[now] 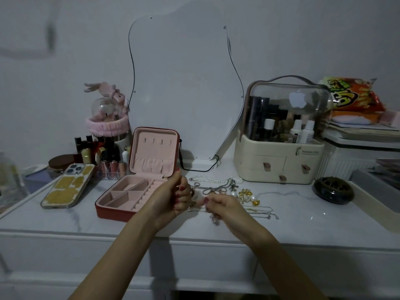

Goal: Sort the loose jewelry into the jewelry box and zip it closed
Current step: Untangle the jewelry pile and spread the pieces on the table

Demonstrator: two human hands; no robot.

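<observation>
Beside the open jewelry box (129,191), I see the left hand (173,197) and right hand (223,205) both pinching a small jewelry piece (195,205).

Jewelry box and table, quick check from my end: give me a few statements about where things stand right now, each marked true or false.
1. The jewelry box stands open, its lid upright. True.
2. The box's tray compartments already hold necklaces. False: the compartments that show look empty.
3. The pearl necklace lies on the table, to the right of the box. True.
4. The phone lies to the right of the cosmetics organizer. False: it lies at the far left, left of the box.
5. Both hands rest flat on the table. False: the left hand and right hand have curled fingers and seem to hold small jewelry between them.
</observation>
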